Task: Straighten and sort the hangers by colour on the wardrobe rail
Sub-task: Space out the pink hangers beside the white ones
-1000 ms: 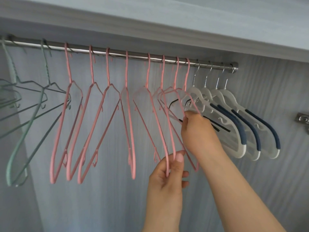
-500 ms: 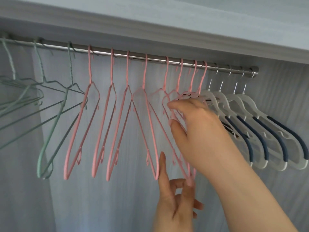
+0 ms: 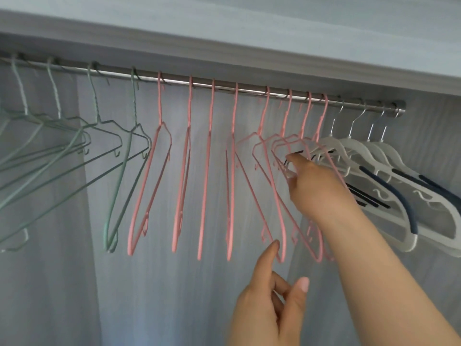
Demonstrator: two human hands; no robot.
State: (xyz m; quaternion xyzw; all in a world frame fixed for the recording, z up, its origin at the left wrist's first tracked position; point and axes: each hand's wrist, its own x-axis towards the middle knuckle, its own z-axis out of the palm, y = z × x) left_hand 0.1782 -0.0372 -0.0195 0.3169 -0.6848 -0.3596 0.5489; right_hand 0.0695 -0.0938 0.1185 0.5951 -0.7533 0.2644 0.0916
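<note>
A metal rail (image 3: 252, 89) carries three groups of hangers. Several green wire hangers (image 3: 119, 186) hang at the left, splayed at uneven angles. Pink hangers (image 3: 206, 171) fill the middle, the rightmost few bunched close together (image 3: 279, 143). White hangers with navy pads (image 3: 354, 148) hang at the right end. My right hand (image 3: 316, 188) reaches into the pink bunch, fingers curled round its wires below the shoulders. My left hand (image 3: 269, 303) is lower, fingers apart, its index fingertip touching the bottom corner of a pink hanger.
A pale shelf board (image 3: 249, 41) runs just above the rail. The rail ends in a bracket (image 3: 399, 108) at the right. The grey wardrobe back panel (image 3: 162, 295) lies behind the hangers.
My left hand has let go of the pink hanger's lower corner and now only touches it. My right hand has settled on the pink bunch. More green hangers show at the left.
</note>
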